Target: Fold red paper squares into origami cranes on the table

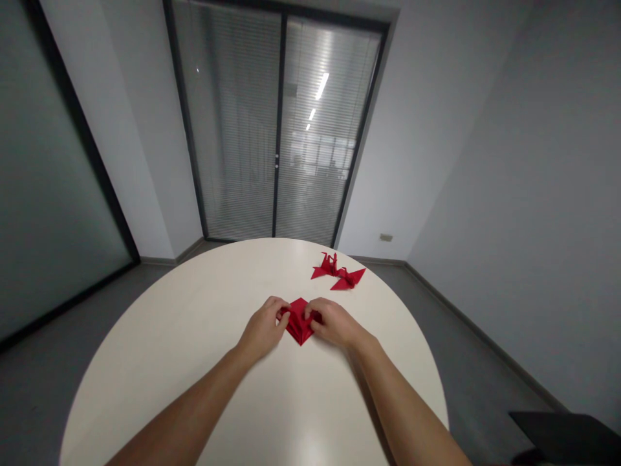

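A red sheet of origami paper [300, 330], folded into a diamond shape with one point toward me, lies on the white round table [194, 349]. My left hand [266, 327] pinches its left corner between thumb and fingers. On the opposite side, my right hand [332, 321] has its fingers closed on the right corner. Layers of the paper stand slightly raised between the two hands. Parts of both side corners are hidden behind my fingers.
Two finished-looking red paper cranes, one farther back [325, 266] and one nearer [349, 279], sit near the table's far right edge. Beyond the table are glass doors [237, 142] with blinds. A black object [567, 437] stands at the lower right.
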Action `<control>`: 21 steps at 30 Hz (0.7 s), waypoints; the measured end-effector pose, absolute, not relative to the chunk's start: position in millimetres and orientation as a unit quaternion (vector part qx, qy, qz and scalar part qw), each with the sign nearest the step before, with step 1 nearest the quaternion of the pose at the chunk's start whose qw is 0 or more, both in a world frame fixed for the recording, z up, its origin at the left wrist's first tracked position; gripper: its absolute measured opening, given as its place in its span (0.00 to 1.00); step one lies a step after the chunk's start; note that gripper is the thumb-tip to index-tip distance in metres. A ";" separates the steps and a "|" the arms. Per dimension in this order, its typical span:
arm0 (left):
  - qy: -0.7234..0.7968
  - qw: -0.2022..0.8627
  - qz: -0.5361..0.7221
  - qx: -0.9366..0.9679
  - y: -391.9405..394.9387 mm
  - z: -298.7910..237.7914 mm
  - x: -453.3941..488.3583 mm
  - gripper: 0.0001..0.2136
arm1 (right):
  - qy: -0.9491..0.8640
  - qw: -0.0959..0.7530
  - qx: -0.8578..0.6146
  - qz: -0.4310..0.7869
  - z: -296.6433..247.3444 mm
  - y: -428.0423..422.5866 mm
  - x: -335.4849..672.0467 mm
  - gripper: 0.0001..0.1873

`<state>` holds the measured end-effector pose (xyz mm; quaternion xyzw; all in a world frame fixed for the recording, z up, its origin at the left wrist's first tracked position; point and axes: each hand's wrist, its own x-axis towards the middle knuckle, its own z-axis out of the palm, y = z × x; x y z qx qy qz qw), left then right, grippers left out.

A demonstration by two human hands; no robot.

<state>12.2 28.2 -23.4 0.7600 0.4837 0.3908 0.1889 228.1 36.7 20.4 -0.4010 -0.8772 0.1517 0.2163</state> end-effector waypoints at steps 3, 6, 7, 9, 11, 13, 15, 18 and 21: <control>0.483 0.187 0.396 0.758 30.6 -25.8 9.5 0.07 | -0.862 0.216 -0.434 0.149 23.0 34.1 228.5 0.11; 0.493 0.178 0.403 0.751 31.2 -25.8 10.1 0.06 | -0.846 0.224 -0.462 0.141 22.2 34.8 229.2 0.10; 0.498 0.173 0.406 0.746 31.0 -25.4 11.1 0.06 | -0.843 0.227 -0.468 0.139 21.5 35.6 229.4 0.11; 0.511 0.162 0.412 0.737 30.4 -24.5 13.6 0.04 | -0.837 0.232 -0.477 0.132 19.7 37.6 229.7 0.10; 0.522 0.152 0.416 0.729 29.9 -24.0 16.0 0.04 | -0.830 0.235 -0.490 0.122 18.2 39.6 229.4 0.08; 0.530 0.143 0.418 0.724 30.2 -24.3 17.6 0.04 | -0.824 0.237 -0.503 0.110 17.0 41.4 228.7 0.06; 0.536 0.140 0.420 0.719 31.5 -25.3 18.2 0.04 | -0.818 0.239 -0.514 0.100 15.7 42.8 227.4 0.04; 0.534 0.153 0.430 0.712 34.9 -27.7 18.4 0.04 | -0.807 0.249 -0.529 0.082 13.1 44.6 225.1 0.02; 0.522 0.169 0.460 0.698 37.9 -30.0 19.5 0.03 | -0.795 0.261 -0.543 0.069 10.0 45.6 223.0 0.03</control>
